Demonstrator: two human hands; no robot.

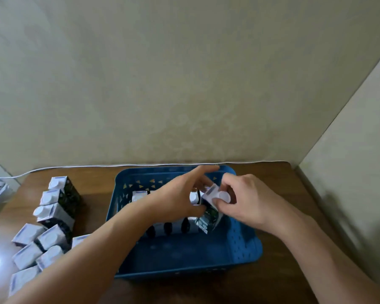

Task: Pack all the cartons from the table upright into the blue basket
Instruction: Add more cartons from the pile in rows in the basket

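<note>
Hands point(206, 198) over brown table point(294, 194), beige wall point(184, 84)

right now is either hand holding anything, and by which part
The right hand pinches a tilted carton by its top end, near the white cap, over the blue basket. The left hand touches that carton's side; a grip cannot be told.

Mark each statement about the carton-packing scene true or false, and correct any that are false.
1. The right hand grips a tilted carton over the basket. True.
2. The basket is red. False: it is blue.
3. Loose cartons wait on the table left of the basket. True.
4. The basket is full. False: its near part is bare, with cartons only in a row farther back.
5. The left hand rests on the table. False: it reaches into the basket.
</note>
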